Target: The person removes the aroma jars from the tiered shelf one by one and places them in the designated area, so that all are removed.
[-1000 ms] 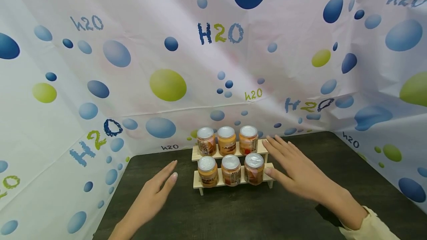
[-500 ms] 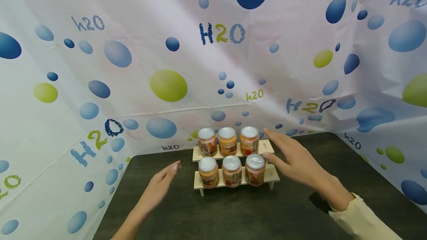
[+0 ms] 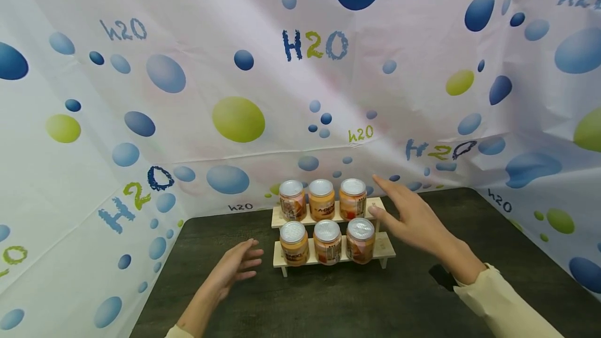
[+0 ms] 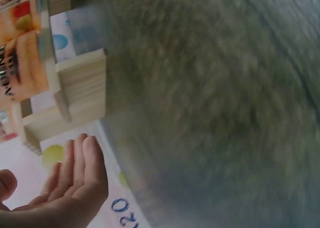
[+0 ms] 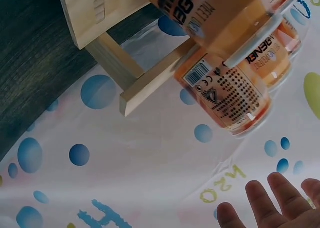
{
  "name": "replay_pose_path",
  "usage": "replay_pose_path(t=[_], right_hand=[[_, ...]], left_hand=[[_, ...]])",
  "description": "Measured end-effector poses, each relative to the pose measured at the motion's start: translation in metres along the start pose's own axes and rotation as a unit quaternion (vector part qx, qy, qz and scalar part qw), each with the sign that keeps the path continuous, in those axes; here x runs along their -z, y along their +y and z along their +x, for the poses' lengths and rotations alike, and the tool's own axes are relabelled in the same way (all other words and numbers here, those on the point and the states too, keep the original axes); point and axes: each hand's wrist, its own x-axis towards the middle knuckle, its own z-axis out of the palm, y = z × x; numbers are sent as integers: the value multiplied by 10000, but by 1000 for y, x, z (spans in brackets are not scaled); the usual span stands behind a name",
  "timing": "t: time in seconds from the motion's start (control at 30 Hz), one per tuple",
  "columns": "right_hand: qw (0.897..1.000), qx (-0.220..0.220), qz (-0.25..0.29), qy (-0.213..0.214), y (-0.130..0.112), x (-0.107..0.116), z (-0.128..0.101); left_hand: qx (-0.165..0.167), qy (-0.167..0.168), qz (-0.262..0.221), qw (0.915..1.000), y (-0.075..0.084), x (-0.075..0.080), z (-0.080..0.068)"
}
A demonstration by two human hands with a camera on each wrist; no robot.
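A two-tier light wooden rack (image 3: 385, 245) carries orange jars with silver lids, three on the upper shelf and three on the lower. The lower right jar (image 3: 360, 244) and upper right jar (image 3: 353, 201) stand closest to my right hand (image 3: 415, 219). That hand hovers by the rack's right end, thumb apart from the extended fingers, holding nothing. To the left of the rack, my left hand (image 3: 231, 269) is in the air with its fingers spread and nothing in them. In the left wrist view, the rack's wooden end (image 4: 82, 85) lies beyond my fingertips.
The rack stands on a dark table (image 3: 328, 306) towards its back edge. Behind and on both sides hangs a white sheet (image 3: 197, 67) with blue and green spots and H2O lettering. A small black object (image 3: 442, 277) shows beside my right wrist.
My left hand has turned and its fingers have fanned out. My right hand has moved slightly up and away from the lower shelf, uncovering more of the rack's right end. The jars stay in place.
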Motion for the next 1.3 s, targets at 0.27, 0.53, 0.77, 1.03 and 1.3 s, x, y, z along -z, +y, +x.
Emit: replay_pose_path(t=[0.27,0.53,0.77,1.03,1.3], right_hand=[[9998,170,-71,49,6,-6,8],[9996,263,-48,25,9,-12,21],[9997,243,16,-81,12,-22,30],[9992,389,-41,-120,13,-31,38],[9990,375,-77,-219,13,-38,46]], left_hand=[[436,-557,-254,9972,-13,-12,13],[620,-825,-418,9938,-17,-21,24],[573,-895,-536,9929,-20,-24,29],[574,-799,-495,9939,-21,-24,30],[531,-692,-200,9960,-17,-27,32]])
